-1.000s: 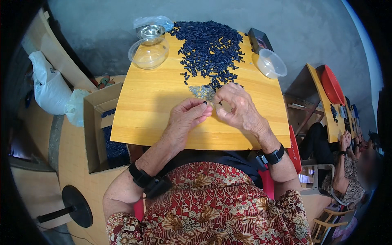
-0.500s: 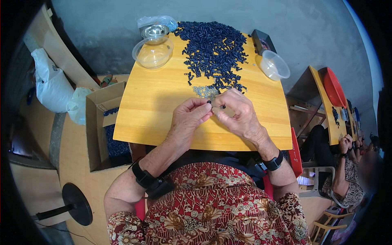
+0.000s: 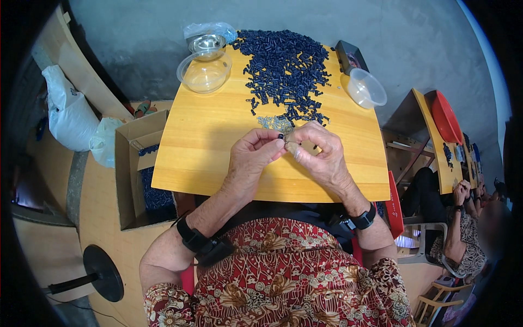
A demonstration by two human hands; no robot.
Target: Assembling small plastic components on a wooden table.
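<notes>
My left hand (image 3: 246, 158) pinches a small black plastic piece (image 3: 280, 136) between thumb and fingertip, above the near half of the yellow table. Close beside it, my right hand (image 3: 322, 155) has its thumb and forefinger pressed together at that piece; whatever they grip is too small to make out. Just beyond my fingers lies a little heap of small greyish, shiny bits (image 3: 269, 122), partly covered by my right hand. Behind it spreads a big pile of small dark tubular pieces (image 3: 286, 62).
Clear plastic bowls stand at the table's left (image 3: 204, 79) and right (image 3: 366, 88), near a dark tray (image 3: 351, 57). A cardboard box (image 3: 126, 180) with dark pieces sits left of the table. A red bin (image 3: 394, 204) is at the right edge; another person sits farther right.
The fingers of my right hand have shifted slightly and opened a little behind the pinch. My left hand keeps the black piece in nearly the same place.
</notes>
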